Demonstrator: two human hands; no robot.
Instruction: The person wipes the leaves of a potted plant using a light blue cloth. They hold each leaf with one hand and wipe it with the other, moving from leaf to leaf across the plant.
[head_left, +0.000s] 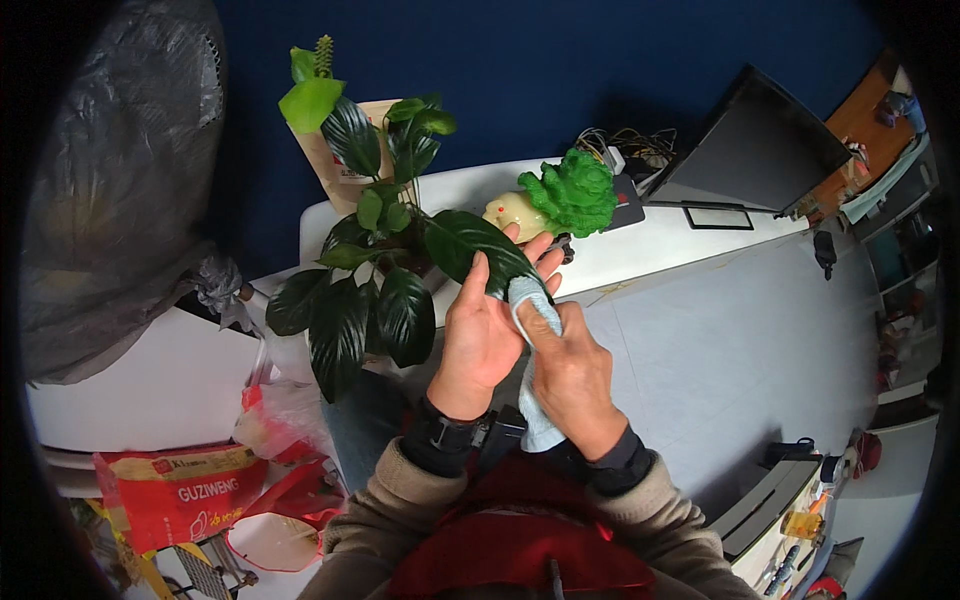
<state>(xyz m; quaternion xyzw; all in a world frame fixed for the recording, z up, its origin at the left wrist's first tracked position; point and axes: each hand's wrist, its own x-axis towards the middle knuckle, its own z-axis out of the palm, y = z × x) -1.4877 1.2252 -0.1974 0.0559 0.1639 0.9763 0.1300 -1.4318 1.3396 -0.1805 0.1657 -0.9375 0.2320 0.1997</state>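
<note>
A potted plant with broad glossy dark green leaves stands on a white table. My left hand lies palm up under one large leaf, its thumb at the leaf's near edge and its fingers reaching out behind it. My right hand grips a light blue cloth and presses it on the tip of that same leaf. Behind the leaf sits a green and cream cabbage-shaped ornament. The plant's pot is mostly hidden by leaves.
A paper bag stands behind the plant. At the right are a black monitor and cables. A large item in dark plastic is at the left, with a red printed bag below. A cabinet stands lower right.
</note>
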